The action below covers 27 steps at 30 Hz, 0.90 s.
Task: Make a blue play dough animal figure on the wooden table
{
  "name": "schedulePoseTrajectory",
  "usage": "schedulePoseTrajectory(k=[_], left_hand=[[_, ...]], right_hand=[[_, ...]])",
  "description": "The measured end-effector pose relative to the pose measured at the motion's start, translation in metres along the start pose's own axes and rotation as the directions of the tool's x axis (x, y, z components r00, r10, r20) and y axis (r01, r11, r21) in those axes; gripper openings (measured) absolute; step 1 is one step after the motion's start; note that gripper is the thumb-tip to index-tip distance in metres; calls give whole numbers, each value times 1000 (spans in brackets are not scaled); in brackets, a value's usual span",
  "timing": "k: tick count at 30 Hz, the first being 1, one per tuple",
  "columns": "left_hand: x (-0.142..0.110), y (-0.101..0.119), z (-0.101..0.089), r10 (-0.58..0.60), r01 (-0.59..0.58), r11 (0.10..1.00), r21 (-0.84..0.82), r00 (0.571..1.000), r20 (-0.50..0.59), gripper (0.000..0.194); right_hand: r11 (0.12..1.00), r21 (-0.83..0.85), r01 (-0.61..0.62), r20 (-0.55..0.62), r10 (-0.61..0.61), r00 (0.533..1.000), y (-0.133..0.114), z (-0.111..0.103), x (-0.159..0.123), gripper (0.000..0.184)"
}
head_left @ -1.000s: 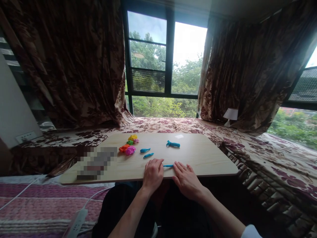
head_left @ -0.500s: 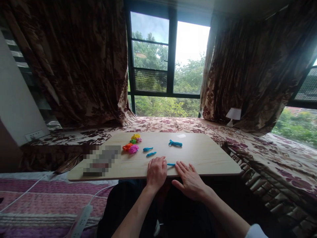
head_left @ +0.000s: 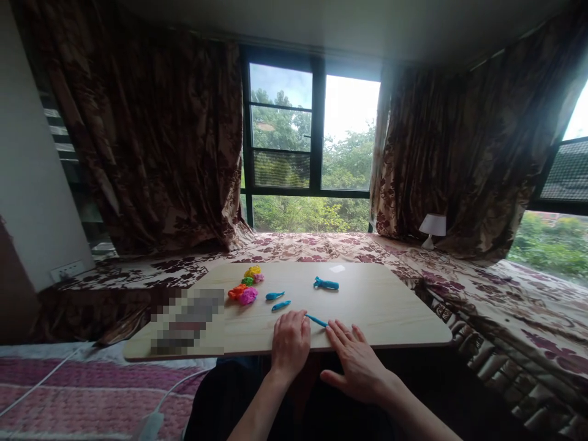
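Newly slanted, the slim blue roll [head_left: 316, 320] looks smooth; right hand [head_left: 353, 355] flat, left hand [head_left: 291, 342] hard to judge.

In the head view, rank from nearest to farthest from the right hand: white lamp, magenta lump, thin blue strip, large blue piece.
1. Thin blue strip: at the fingertips of the right hand.
2. Large blue piece: ahead on the table.
3. Magenta lump: off to the left.
4. White lamp: beyond the table, right.
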<state>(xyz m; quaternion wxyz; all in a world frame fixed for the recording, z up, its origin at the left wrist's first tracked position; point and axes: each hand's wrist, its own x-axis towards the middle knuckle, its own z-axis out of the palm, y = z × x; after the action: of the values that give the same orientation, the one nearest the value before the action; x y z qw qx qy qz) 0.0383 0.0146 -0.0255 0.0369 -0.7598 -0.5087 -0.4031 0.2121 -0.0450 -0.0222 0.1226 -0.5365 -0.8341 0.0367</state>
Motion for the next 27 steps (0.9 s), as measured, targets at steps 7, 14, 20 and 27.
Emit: schedulePoseTrajectory(k=[7,14,20,27], left_hand=[[1,-1,-1,-12,12,1000,6,1000,-25,31],[-1,-4,4,-46,47,999,17,998,-37,34],[0,-2,3,-27,28,999,28,999,-17,33],[-4,5,-8,121,-125,991,47,990,66,35]], right_hand=[[996,-46,-79,48,81,996,7,3,35,99],[999,-27,42,9,-42,999,6,4,3,90],[998,-49,-28,51,31,998,5,-6,22,94],[998,-41,45,29,-44,999,3,-10,3,85]])
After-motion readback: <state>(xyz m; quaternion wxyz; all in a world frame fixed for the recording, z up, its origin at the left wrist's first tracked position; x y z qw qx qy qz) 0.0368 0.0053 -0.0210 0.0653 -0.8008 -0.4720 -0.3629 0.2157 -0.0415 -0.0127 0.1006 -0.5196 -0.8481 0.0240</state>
